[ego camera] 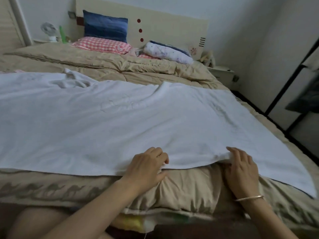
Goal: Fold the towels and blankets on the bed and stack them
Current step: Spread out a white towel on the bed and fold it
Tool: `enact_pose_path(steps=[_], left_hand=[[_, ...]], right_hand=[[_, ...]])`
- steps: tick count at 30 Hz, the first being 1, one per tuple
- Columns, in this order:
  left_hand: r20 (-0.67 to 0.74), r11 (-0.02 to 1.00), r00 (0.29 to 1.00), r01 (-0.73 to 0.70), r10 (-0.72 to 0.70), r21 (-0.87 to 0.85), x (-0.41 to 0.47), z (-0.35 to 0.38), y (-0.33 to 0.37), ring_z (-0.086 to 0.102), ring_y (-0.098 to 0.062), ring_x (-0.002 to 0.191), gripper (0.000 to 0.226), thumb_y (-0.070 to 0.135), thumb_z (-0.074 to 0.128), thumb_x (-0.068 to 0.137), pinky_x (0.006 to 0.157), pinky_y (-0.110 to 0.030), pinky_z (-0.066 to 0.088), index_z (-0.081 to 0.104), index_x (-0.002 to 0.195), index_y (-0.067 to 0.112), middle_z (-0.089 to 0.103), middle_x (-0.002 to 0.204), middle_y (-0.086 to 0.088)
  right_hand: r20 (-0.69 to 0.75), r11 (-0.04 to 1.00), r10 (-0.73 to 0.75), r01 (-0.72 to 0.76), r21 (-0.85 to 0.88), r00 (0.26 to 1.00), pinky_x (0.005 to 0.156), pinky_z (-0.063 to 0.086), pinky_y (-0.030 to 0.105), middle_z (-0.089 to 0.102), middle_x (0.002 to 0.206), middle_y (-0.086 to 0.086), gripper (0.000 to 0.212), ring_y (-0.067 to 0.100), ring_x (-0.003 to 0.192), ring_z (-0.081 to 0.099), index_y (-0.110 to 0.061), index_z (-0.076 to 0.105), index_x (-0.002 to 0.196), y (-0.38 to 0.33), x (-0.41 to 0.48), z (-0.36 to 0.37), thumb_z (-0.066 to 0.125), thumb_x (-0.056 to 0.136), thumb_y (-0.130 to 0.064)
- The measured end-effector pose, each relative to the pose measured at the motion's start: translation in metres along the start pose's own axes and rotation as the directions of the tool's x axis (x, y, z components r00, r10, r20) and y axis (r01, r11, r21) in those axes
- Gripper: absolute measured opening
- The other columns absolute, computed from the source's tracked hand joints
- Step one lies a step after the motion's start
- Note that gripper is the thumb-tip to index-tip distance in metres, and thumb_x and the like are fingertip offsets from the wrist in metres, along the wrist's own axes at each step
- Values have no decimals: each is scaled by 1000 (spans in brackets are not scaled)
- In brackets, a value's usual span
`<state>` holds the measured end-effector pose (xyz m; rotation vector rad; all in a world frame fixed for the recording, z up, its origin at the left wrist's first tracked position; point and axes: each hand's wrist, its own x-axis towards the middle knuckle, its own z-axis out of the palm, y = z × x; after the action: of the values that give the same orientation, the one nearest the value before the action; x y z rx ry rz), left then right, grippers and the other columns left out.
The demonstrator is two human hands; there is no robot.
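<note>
While the white towel (pixel 120 118) lies spread flat across the bed (pixel 181 187), the left hand (pixel 146 167) and right hand (pixel 241 168) pinch its near edge, likely to start a fold.

Bare forearms, no sleeves; thin metal bangle (pixel 249 198) on right wrist.

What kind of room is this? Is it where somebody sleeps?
Yes, most likely a bedroom. There is a big bed with a tan quilt, pillows such as the blue pillow propped against a headboard, and a small bedside table next to it. A white towel lies spread across the bed.
</note>
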<state>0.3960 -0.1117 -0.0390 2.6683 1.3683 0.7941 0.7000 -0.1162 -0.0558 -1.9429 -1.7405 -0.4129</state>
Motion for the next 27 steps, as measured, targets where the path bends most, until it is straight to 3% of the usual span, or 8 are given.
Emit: enact_pose_path(steps=[5, 8, 11, 14, 17, 20, 23, 27], left_hand=[[-47, 997, 998, -45, 48, 57, 6, 1, -5, 57, -9, 70, 9, 33, 69, 78, 51, -23, 39, 62, 76, 28, 59, 74, 11], [214, 978, 975, 96, -56, -182, 7, -8, 1, 57, -3, 72, 9, 39, 65, 84, 64, -21, 44, 64, 81, 30, 63, 77, 16], [510, 901, 860, 243, -29, -360, 15, -21, 4, 62, 0, 73, 6, 35, 69, 81, 71, -20, 50, 68, 80, 30, 67, 77, 17], [625, 879, 781, 292, 8, -377, 21, -22, 11, 62, 0, 72, 12, 38, 70, 81, 71, -23, 51, 70, 82, 26, 69, 81, 13], [624, 919, 778, 296, -74, -261, 20, -11, 19, 59, -2, 68, 32, 55, 67, 80, 70, -28, 51, 69, 79, 23, 68, 77, 9], [594, 875, 798, 356, -102, -329, 23, -7, 24, 57, -5, 57, 32, 48, 63, 87, 64, -30, 51, 68, 76, 18, 67, 67, 6], [575, 808, 812, 401, -97, -431, 31, -2, 37, 58, -8, 51, 23, 34, 62, 91, 57, -22, 48, 67, 77, 16, 68, 64, 5], [496, 850, 868, 289, -37, -441, 54, 20, 73, 63, -6, 55, 6, 26, 63, 88, 67, -23, 51, 67, 86, 22, 70, 74, 9]], right_hand=[[110, 984, -33, 13, 175, 993, 66, 43, 32, 68, 90, -1, 10, 24, 86, 60, -18, 68, 92, 12, 15, -13, 65, 86, -11], [247, 970, -97, 36, 239, 964, 63, 43, 27, 66, 78, -14, 10, 13, 75, 60, -24, 70, 86, 22, 14, -27, 65, 88, -16], [489, 970, -152, 35, 239, 859, 63, 44, 17, 65, 71, -22, 14, -1, 70, 60, -32, 67, 78, 39, 3, -49, 63, 90, -25], [586, 988, -114, 30, 153, 802, 67, 48, 21, 65, 72, -20, 14, 0, 70, 59, -34, 66, 78, 48, -8, -61, 59, 91, -35], [461, 984, -37, -48, 171, 886, 60, 49, 28, 64, 61, -15, 23, 4, 60, 59, -33, 64, 69, 49, -12, -53, 58, 88, -44], [287, 912, 225, -305, 273, 931, 60, 51, 36, 64, 55, -7, 18, 10, 53, 60, -25, 66, 75, 59, -11, -47, 60, 90, -32], [114, 865, 453, -467, 185, 884, 65, 49, 37, 66, 72, 3, 11, 28, 69, 61, -18, 64, 87, 84, -11, -49, 59, 90, -27], [10, 722, 689, -688, 78, 724, 82, 47, 45, 63, 106, 16, 24, 38, 95, 57, -16, 58, 105, 118, -10, -49, 55, 88, -34]])
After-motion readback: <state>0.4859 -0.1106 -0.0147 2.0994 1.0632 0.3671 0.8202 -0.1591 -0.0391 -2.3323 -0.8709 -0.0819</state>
